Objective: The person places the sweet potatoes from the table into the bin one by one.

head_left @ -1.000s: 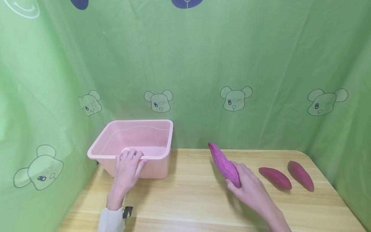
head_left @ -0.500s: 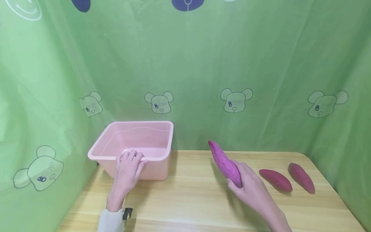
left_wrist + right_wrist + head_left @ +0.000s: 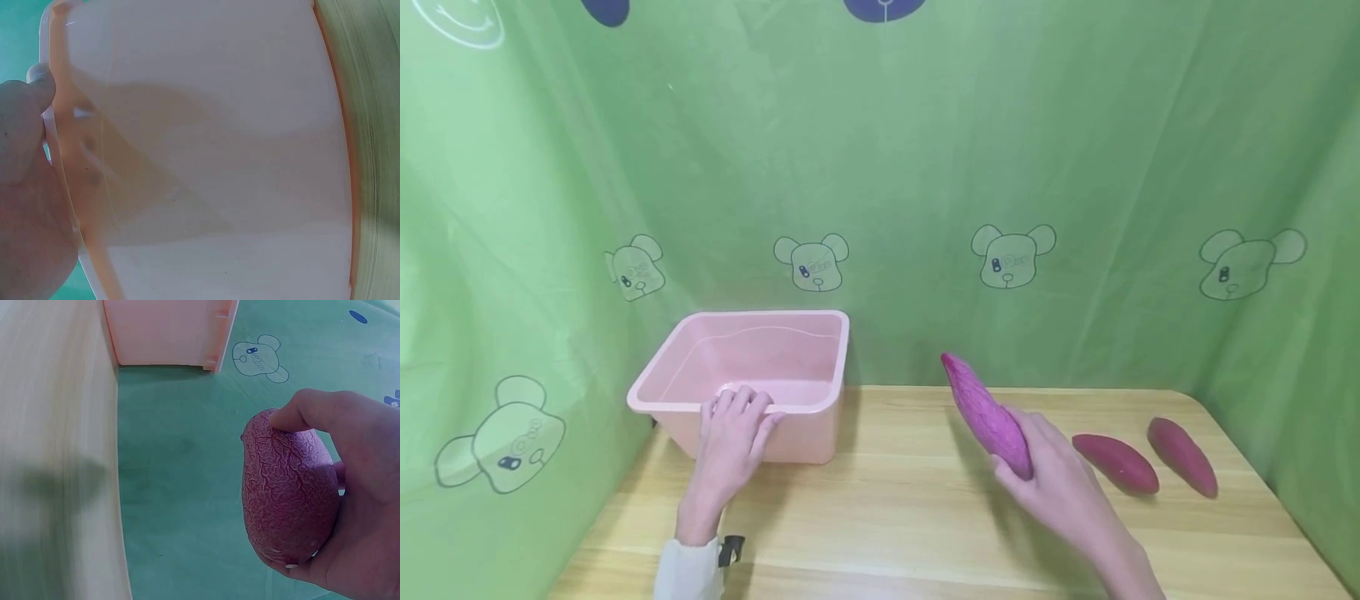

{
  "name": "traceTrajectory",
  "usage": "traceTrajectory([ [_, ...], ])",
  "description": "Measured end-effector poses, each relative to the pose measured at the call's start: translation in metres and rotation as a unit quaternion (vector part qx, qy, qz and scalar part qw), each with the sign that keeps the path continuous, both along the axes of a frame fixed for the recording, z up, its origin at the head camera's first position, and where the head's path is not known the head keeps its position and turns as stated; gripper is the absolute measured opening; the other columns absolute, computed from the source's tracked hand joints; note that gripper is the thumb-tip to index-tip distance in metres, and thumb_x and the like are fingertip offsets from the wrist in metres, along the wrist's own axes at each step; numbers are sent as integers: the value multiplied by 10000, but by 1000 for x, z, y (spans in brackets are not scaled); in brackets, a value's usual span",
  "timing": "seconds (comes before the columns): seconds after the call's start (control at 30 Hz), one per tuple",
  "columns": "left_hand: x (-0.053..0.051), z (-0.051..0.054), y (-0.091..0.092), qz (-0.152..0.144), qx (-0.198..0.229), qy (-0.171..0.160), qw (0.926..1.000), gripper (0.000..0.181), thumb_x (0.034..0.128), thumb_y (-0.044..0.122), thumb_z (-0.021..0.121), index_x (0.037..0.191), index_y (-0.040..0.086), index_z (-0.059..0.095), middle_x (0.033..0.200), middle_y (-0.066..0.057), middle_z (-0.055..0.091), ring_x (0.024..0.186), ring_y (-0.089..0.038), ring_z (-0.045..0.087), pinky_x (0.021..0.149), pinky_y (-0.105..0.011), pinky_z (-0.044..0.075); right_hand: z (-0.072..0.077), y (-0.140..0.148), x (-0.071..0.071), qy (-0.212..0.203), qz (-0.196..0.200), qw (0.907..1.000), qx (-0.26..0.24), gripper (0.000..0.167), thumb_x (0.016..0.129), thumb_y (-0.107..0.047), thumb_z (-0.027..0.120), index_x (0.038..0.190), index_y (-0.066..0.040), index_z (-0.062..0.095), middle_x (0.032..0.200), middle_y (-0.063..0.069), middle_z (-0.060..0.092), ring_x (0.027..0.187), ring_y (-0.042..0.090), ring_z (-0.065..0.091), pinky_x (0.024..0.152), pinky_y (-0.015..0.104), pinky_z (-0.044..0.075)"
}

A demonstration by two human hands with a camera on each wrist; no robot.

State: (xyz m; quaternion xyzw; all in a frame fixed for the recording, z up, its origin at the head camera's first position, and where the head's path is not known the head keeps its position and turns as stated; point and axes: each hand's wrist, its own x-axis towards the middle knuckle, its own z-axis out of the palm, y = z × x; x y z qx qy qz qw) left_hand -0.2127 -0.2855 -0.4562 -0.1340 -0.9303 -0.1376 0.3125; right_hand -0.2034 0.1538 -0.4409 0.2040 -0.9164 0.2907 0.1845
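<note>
One hand (image 3: 728,440) on tub rim (image 3: 670,407)

At the table's (image 3: 887,508) left side stands the tub (image 3: 812,437), the left hand (image 3: 730,437) on its near rim and the curtain (image 3: 910,167) behind it, though whether tub and curtain touch is hard to tell. Well to the tub's right, the right hand (image 3: 1060,475) holds the first sweet potato (image 3: 981,414) above the table. Farther right, the second sweet potato (image 3: 1120,463) lies on the table just beyond that hand, with the third sweet potato (image 3: 1182,457) to its right, near but apart.
</note>
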Motion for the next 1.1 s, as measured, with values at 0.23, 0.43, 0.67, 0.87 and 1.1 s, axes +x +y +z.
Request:
traceTrajectory([
  [0.23,-2,0,0,24,14,-3,10000,177,1020,334,622,969,167,594,917,0,516,911,-276,463,953,-541,302,9,2,3,100,-16,9999,31,679,854,-205,802,1455,-75,513,1155,90,640,935,272,633,738,512,552],
  [0.43,-1,2,0,-18,28,-4,10000,182,1019,334,622,969,161,599,918,-5,519,906,-276,457,943,-534,302,11,1,4,176,1,9998,23,686,855,-194,806,1464,-90,507,1157,85,635,944,271,630,739,514,548],
  [0.67,0,3,1,15,7,-51,10000,183,1018,337,623,974,162,599,921,-7,517,913,-282,458,947,-537,302,13,-2,3,289,45,9996,-15,691,862,-211,809,1472,-108,503,1162,55,630,939,240,626,740,493,540],
  [0.87,1,2,0,19,5,-55,10000,183,1014,333,629,978,155,603,929,-13,528,924,-284,465,947,-541,303,15,-4,3,369,120,9992,-83,681,861,-198,801,1468,-99,509,1173,78,642,959,267,645,753,517,554],
  [1.1,2,2,0,27,0,-46,10000,183,1014,338,628,971,163,597,929,-11,520,927,-287,462,932,-527,305,22,-5,2,358,175,9991,-141,698,871,-195,789,1498,-132,489,1256,86,624,1020,292,642,778,559,554],
])
